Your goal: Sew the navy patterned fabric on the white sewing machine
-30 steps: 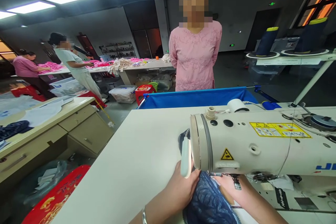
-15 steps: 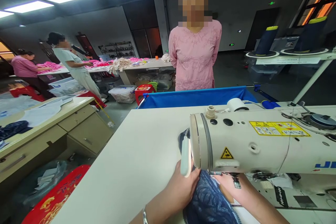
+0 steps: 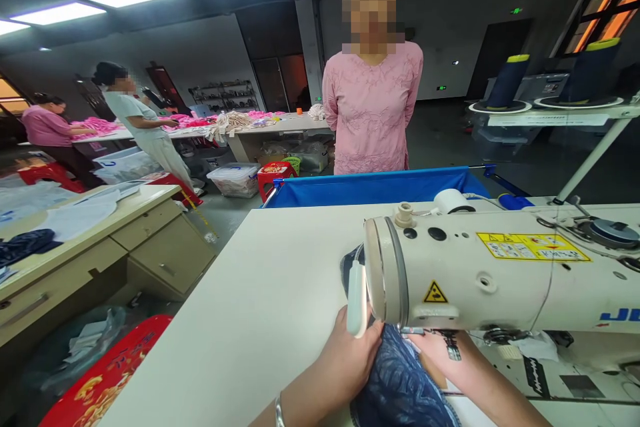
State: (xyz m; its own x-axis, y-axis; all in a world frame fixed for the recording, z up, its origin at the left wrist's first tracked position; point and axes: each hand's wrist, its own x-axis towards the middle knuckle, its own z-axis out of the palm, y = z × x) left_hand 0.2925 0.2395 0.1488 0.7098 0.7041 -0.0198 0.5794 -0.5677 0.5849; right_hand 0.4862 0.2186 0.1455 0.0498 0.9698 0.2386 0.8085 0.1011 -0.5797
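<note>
A navy patterned cloth (image 3: 405,380) lies under the head of a white sewing machine (image 3: 450,280), its near end hanging toward me. Part of it shows again beyond the machine head. My left hand (image 3: 350,353), with a silver bangle at the wrist, is closed on the cloth's left side, thumb toward the needle area. A pale lamp (image 3: 357,300) on the machine hides some of its fingers. On the cloth's right side lies my right hand (image 3: 430,345), its fingers mostly hidden under the machine head. The needle is out of sight.
A blue cloth trough (image 3: 380,187) runs along the table's far edge, with a person in pink (image 3: 373,107) standing behind it. Thread cones (image 3: 510,83) stand at the right. To the left are a drawer desk (image 3: 160,233) and a red stool (image 3: 115,373).
The view has shifted very slightly. Both hands and the cloth keep nearly the same place at the machine.
</note>
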